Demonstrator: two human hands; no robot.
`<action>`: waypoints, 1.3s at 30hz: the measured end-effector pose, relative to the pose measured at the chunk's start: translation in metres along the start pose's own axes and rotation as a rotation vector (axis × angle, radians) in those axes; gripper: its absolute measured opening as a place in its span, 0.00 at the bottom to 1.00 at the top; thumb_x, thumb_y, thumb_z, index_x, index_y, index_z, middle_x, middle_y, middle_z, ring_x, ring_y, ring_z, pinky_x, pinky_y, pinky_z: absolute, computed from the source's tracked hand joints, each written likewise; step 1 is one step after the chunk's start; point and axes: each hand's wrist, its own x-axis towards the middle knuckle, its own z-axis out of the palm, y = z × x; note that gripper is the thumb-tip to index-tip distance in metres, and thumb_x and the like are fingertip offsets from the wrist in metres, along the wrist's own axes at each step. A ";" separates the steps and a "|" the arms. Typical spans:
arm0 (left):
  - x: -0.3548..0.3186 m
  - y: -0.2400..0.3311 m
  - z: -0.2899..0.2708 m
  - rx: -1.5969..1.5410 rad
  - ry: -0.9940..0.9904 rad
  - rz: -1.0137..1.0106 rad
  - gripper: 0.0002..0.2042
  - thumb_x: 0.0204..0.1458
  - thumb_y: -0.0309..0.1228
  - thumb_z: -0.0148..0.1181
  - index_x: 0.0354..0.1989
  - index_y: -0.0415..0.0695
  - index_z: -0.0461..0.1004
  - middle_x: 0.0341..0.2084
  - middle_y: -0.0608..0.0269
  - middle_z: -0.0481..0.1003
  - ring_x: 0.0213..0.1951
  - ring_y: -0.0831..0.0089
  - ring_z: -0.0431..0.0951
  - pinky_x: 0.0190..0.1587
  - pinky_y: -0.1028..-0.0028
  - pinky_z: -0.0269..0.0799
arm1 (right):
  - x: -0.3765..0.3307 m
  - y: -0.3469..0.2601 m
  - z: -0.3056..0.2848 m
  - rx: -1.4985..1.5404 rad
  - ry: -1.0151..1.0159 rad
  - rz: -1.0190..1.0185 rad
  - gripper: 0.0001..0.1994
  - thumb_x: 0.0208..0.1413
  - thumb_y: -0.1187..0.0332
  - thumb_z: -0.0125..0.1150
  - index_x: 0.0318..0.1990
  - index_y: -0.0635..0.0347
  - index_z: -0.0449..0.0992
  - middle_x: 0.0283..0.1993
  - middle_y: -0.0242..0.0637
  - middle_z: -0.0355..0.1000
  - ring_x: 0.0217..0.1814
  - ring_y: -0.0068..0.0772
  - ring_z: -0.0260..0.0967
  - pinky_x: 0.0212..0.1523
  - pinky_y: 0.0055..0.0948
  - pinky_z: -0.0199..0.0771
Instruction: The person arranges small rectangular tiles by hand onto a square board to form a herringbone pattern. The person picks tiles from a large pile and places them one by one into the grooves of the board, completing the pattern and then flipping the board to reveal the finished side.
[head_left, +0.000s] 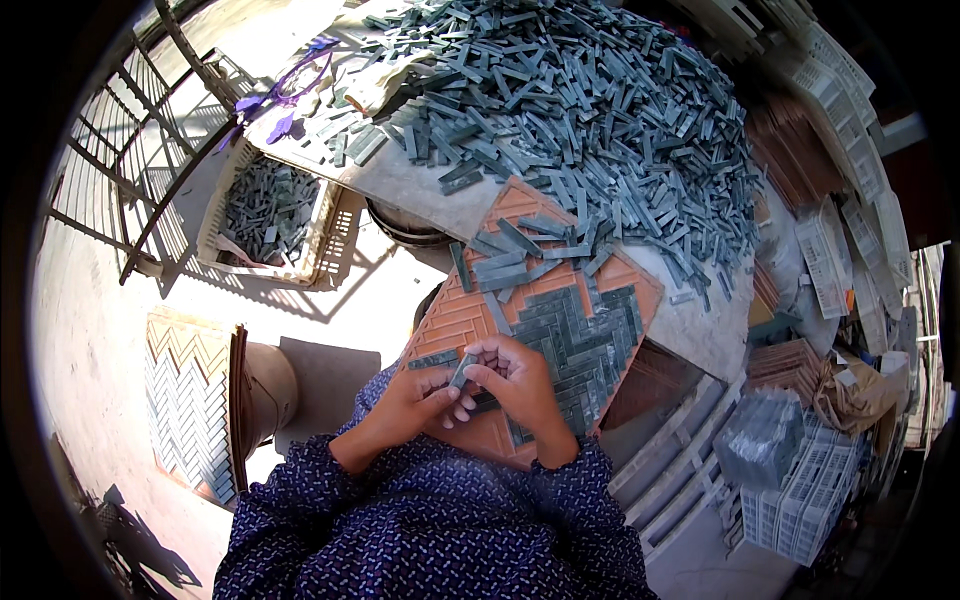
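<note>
An orange grid mould tray (470, 310) lies tilted in front of me, partly filled with grey-green stone strips set in a herringbone pattern (585, 345). My left hand (415, 395) and my right hand (515, 385) meet over its near edge. Both pinch one small grey strip (462, 370) between their fingertips. Loose strips (525, 255) lie on the tray's far end.
A big heap of grey strips (600, 110) covers the worktable behind the tray. A white crate with more strips (265, 210) sits on the floor at left. A finished herringbone sheet (190, 400) leans lower left. White crates (800, 490) stack at right.
</note>
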 end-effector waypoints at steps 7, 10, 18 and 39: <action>-0.002 0.003 -0.028 0.492 0.419 0.245 0.13 0.54 0.25 0.54 0.48 0.39 0.74 0.37 0.54 0.77 0.37 0.69 0.78 0.39 0.72 0.74 | 0.026 -0.005 -0.018 -0.348 0.020 -0.044 0.08 0.53 0.71 0.60 0.38 0.64 0.77 0.30 0.42 0.75 0.30 0.30 0.72 0.32 0.28 0.71; -0.002 0.000 -0.031 0.495 0.406 0.229 0.12 0.54 0.24 0.54 0.47 0.40 0.75 0.37 0.55 0.77 0.37 0.68 0.79 0.38 0.72 0.74 | 0.030 -0.011 -0.013 -0.477 -0.064 -0.018 0.07 0.52 0.71 0.59 0.38 0.63 0.77 0.31 0.48 0.74 0.29 0.41 0.72 0.32 0.34 0.71; 0.002 -0.003 -0.031 0.611 0.451 0.280 0.10 0.52 0.24 0.55 0.43 0.41 0.76 0.36 0.54 0.78 0.36 0.64 0.79 0.37 0.71 0.74 | 0.029 -0.003 -0.005 -0.730 -0.071 -0.257 0.09 0.48 0.73 0.61 0.39 0.63 0.76 0.30 0.49 0.73 0.30 0.50 0.72 0.30 0.35 0.70; 0.019 -0.005 -0.024 0.704 0.456 0.398 0.08 0.51 0.21 0.56 0.39 0.39 0.78 0.32 0.56 0.78 0.33 0.67 0.79 0.36 0.73 0.74 | 0.033 0.012 0.006 -0.704 0.002 -0.315 0.06 0.51 0.75 0.54 0.37 0.62 0.71 0.35 0.48 0.69 0.37 0.55 0.68 0.35 0.45 0.69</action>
